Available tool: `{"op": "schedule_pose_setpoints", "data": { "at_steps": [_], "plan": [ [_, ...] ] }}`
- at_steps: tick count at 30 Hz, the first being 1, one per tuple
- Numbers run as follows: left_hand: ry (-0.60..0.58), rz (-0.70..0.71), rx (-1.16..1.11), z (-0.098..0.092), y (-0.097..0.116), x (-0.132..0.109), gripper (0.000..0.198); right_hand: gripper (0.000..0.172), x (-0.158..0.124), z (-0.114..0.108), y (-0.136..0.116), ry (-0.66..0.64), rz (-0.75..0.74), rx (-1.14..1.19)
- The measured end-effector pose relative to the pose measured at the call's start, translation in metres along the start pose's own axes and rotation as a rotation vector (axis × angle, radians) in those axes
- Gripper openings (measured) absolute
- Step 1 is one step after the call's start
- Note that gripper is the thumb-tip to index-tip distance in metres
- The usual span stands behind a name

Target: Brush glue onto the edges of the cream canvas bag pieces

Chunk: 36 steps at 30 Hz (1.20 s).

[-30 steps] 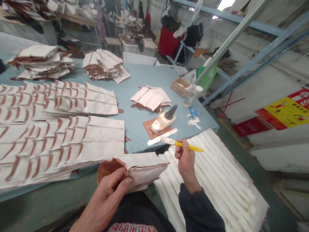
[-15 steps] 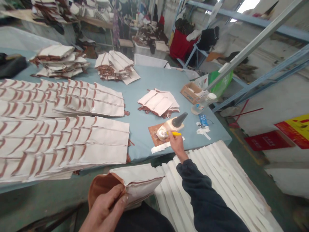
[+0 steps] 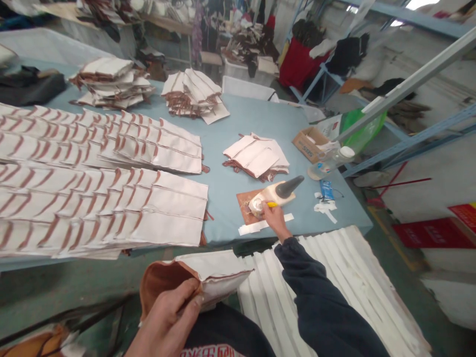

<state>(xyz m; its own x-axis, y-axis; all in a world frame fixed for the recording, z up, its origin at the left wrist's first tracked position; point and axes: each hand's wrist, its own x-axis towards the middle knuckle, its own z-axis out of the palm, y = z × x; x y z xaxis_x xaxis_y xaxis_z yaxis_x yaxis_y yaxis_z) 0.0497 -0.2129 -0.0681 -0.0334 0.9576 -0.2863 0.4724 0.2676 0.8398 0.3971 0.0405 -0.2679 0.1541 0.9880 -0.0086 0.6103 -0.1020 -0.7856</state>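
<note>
My left hand (image 3: 169, 322) is closed on a stack of white pieces with brown leather backs (image 3: 203, 277), held over my lap at the bottom of the view. My right hand (image 3: 274, 219) reaches out to the blue table (image 3: 230, 188) and grips a yellow-handled brush (image 3: 270, 204), its bristle end in the open glue container (image 3: 273, 194) with a dark cone tip. The container lies on a brown leather scrap (image 3: 245, 208). A white strip (image 3: 265, 224) lies just in front of my right hand.
Long overlapped rows of white and brown pieces (image 3: 100, 198) fill the table's left half. Smaller piles (image 3: 256, 156) (image 3: 195, 94) (image 3: 111, 82) lie behind. A cardboard box (image 3: 310, 144), plastic bottle (image 3: 330, 161) and blue tube (image 3: 327, 188) sit at right. White strips (image 3: 334, 292) lie fanned beside my right arm.
My right hand moved forward from above the white strips to the glue container and put the brush tip into it. My left hand kept holding the stack. The view shifted left.
</note>
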Motion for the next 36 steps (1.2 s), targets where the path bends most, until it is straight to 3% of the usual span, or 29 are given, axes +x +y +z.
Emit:
{"op": "schedule_pose_setpoints", "data": {
  "at_steps": [6, 13, 22, 29, 36],
  "plan": [
    [-0.041, 0.014, 0.007, 0.0, 0.0, 0.003, 0.038, 0.036, -0.003, -0.011, 0.004, -0.038, 0.008, 0.131],
    [-0.187, 0.075, -0.013, -0.002, 0.006, 0.01, 0.039, 0.033, -0.025, -0.024, -0.003, -0.113, -0.077, 0.142],
    [-0.171, 0.051, -0.069, 0.001, 0.017, 0.008, 0.034, 0.03, -0.049, -0.042, -0.011, -0.142, -0.083, 0.144],
    [-0.113, 0.005, -0.057, 0.005, 0.014, -0.002, 0.031, 0.033, -0.043, -0.022, -0.009, -0.016, 0.085, 0.37],
    [-0.212, 0.045, -0.089, 0.005, 0.004, -0.001, 0.036, 0.039, -0.055, 0.003, 0.006, 0.224, 0.429, 0.554]
  ]
}}
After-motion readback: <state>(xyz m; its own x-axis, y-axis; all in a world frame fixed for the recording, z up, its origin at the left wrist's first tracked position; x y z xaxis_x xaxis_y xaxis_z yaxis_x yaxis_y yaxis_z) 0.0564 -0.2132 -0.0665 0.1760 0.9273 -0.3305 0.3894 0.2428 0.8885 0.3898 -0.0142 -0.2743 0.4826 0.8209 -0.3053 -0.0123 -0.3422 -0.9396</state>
